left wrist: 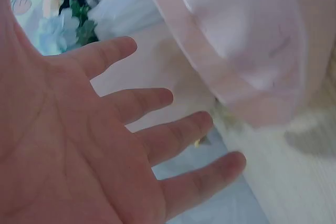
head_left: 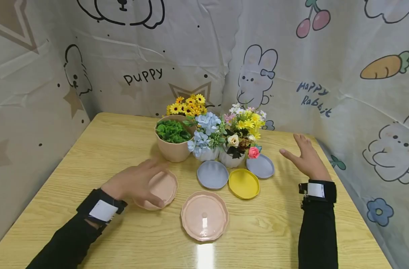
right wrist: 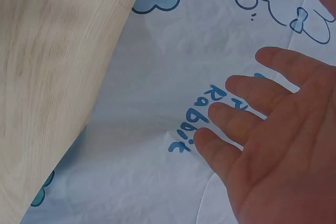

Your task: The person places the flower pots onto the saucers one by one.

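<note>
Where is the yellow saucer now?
In the head view, the yellow saucer lies right of centre on the table, in front of and between two grey saucers.

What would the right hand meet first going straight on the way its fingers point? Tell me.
Most likely the printed cloth beyond the table: the right hand points toward it and nothing shows in between, though the depth of the gap is unclear.

Head view was evenly, moderately lit; white glare hit the near pink plate (head_left: 194, 218) and tabletop (head_left: 258, 235). Soft shadow lay left of the right sleeve (head_left: 318, 231). Left hand (head_left: 135, 183) looked slightly blurred. Wrist views were duller: left hazy and soft, right crisper.
</note>
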`<state>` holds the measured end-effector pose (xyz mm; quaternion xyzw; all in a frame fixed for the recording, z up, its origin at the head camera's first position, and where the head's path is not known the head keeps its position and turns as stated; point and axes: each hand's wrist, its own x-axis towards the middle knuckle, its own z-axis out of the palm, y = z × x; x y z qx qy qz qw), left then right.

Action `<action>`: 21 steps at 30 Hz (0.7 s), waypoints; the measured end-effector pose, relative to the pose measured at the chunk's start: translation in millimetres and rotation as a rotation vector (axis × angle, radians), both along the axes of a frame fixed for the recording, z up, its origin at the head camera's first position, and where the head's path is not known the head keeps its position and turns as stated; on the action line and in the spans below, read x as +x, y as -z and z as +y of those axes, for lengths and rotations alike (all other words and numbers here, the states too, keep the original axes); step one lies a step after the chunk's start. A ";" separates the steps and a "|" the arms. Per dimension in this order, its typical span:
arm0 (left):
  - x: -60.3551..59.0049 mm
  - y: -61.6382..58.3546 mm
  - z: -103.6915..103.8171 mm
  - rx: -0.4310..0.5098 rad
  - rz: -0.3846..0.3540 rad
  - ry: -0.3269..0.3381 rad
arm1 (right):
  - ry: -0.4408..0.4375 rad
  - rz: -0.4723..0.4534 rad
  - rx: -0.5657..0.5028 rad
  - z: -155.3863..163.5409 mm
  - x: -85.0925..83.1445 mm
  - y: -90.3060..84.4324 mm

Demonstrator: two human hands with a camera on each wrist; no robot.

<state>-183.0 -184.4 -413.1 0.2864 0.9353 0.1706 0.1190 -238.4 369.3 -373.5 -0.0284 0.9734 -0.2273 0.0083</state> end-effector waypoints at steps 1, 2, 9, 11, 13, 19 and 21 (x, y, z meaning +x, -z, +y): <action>0.7 1.1 2.1 -0.013 -0.010 -0.002 | 0.001 0.001 0.003 0.5 0.0 0.0; 1.3 2.0 4.4 -0.028 -0.019 -0.004 | 0.001 0.002 0.003 1.0 0.0 -0.2; 3.3 5.5 16.9 -0.088 -0.049 0.002 | 0.007 0.004 0.002 4.3 -0.3 -0.8; 2.7 6.5 18.7 -0.093 -0.049 0.008 | 0.008 0.005 -0.001 5.4 -0.2 -1.1; 2.2 8.0 20.0 -0.101 -0.049 0.009 | 0.009 0.008 -0.002 5.9 -0.3 -1.3; 2.1 10.7 24.6 -0.137 -0.021 -0.003 | 0.019 0.006 -0.007 4.1 -0.8 -0.8; 2.5 11.2 26.0 -0.146 -0.011 -0.007 | 0.018 0.002 -0.007 4.2 -0.9 -0.2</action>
